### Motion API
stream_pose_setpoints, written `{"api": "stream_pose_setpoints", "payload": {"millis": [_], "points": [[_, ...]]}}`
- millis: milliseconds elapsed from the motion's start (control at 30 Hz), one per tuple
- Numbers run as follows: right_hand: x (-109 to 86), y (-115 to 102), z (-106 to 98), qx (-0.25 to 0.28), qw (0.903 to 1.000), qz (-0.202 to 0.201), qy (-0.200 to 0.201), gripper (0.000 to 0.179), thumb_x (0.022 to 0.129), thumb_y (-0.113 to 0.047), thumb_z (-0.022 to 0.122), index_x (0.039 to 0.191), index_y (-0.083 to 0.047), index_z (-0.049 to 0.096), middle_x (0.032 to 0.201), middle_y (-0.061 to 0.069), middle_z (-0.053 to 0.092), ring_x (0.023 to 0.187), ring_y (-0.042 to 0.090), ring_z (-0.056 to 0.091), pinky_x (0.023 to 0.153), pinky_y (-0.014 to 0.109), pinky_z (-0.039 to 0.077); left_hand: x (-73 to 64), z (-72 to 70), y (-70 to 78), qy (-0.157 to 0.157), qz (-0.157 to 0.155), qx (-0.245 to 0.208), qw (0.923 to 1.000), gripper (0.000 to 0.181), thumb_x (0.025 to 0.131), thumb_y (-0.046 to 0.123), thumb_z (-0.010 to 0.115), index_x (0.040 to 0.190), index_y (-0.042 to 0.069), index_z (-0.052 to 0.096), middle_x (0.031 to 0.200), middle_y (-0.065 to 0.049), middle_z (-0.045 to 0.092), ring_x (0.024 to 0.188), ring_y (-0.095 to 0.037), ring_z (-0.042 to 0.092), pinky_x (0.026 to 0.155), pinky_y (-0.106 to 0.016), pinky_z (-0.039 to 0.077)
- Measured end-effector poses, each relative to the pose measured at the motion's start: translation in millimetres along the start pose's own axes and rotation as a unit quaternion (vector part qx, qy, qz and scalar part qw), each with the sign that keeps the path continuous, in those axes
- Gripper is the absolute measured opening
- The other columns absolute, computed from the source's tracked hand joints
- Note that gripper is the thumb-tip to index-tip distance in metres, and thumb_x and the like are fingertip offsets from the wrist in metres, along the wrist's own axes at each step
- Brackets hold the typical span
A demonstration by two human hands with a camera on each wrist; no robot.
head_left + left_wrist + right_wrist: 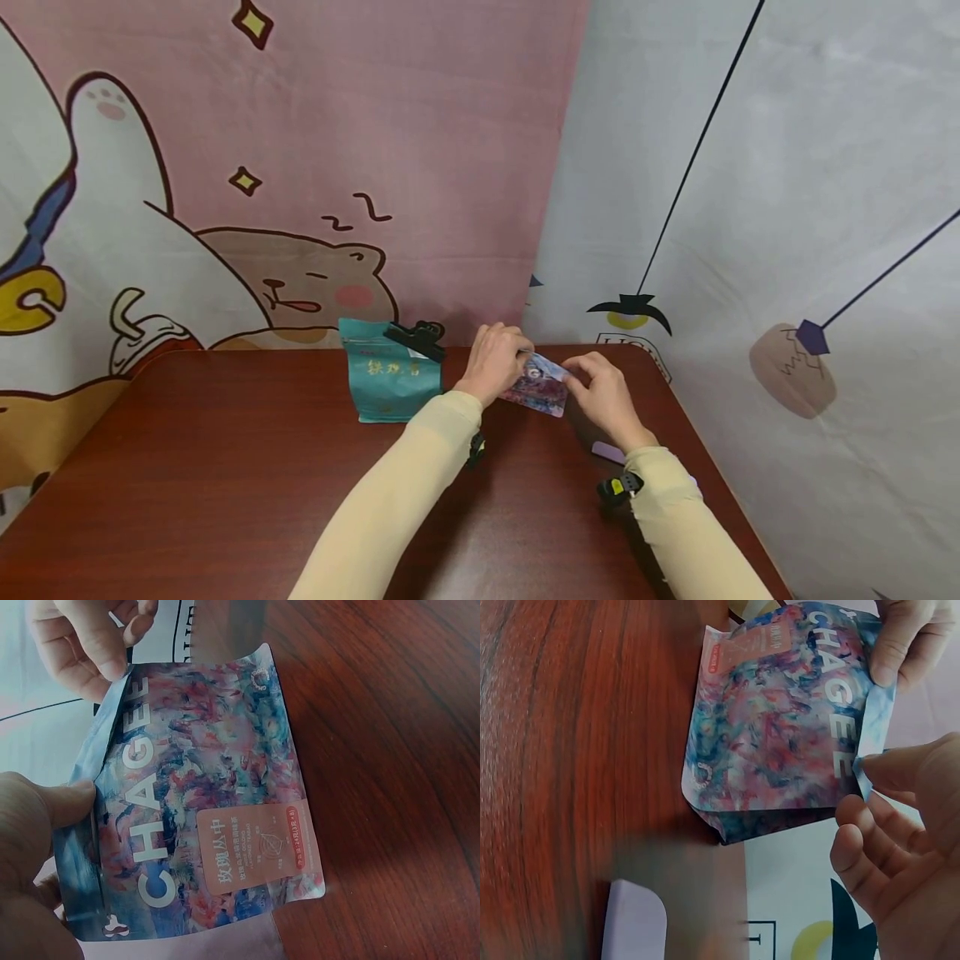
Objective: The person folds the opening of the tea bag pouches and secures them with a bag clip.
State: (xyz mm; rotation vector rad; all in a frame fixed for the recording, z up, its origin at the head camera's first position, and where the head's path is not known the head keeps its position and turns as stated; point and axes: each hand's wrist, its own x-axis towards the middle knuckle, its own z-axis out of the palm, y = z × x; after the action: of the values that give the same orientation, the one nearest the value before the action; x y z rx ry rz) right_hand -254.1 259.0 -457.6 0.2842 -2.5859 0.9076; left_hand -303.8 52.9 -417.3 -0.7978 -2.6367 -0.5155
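Note:
A colourful blue-and-pink tea pouch (542,388) marked CHAGEE is held over the far right part of the table. My left hand (495,360) pinches its top edge, thumb in front. At the other end of that edge my right hand (603,396) pinches the corner between thumb and fingers. In the left wrist view the pouch (217,750) shows its printed front and a pink label. The right wrist view shows the pouch (772,727) with a side fold below the front panel. Whether the mouth is sealed I cannot tell.
A teal pouch (390,385) with a black clip (417,339) on its top stands left of my left hand. A lavender object (634,922) lies near my right wrist, partly out of view. Behind the brown table (225,467) hangs a printed cloth (450,167).

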Motion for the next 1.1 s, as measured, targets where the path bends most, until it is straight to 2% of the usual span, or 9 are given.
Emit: {"api": "stream_pose_setpoints", "payload": {"millis": [500,800,1100], "points": [[-12.9,6,-15,-0.015,0.9989,0.031,-0.033,0.019,0.096,-0.008,0.072,0.115,-0.003,0.073,0.110,0.014,0.066,0.096,0.033,0.063,0.081,0.048,0.051,0.1,-1.6,-0.6,0.015,0.009,-0.006,0.9998,0.014,0.097,0.016,0.072,0.099,0.022,0.085,0.097,0.006,0.076,0.087,-0.019,0.062,0.080,-0.035,0.045],[-27.1,17,-26,-0.030,0.9977,0.036,-0.050,0.024,0.095,-0.008,0.073,0.118,0.000,0.071,0.113,0.018,0.066,0.103,0.038,0.064,0.088,0.057,0.053,0.0,0.8,-1.1,0.010,0.008,-0.002,0.9999,0.014,0.097,0.017,0.072,0.100,0.021,0.085,0.098,0.006,0.075,0.088,-0.019,0.062,0.081,-0.035,0.045],[-37.7,27,-36,-0.040,0.9944,0.055,-0.081,0.021,0.094,-0.007,0.074,0.114,0.000,0.073,0.114,0.018,0.067,0.098,0.036,0.064,0.084,0.055,0.054,0.0,2.3,-1.0,0.008,0.006,0.000,0.9999,0.015,0.097,0.017,0.071,0.102,0.022,0.085,0.098,0.005,0.075,0.089,-0.019,0.063,0.082,-0.035,0.045]]}}
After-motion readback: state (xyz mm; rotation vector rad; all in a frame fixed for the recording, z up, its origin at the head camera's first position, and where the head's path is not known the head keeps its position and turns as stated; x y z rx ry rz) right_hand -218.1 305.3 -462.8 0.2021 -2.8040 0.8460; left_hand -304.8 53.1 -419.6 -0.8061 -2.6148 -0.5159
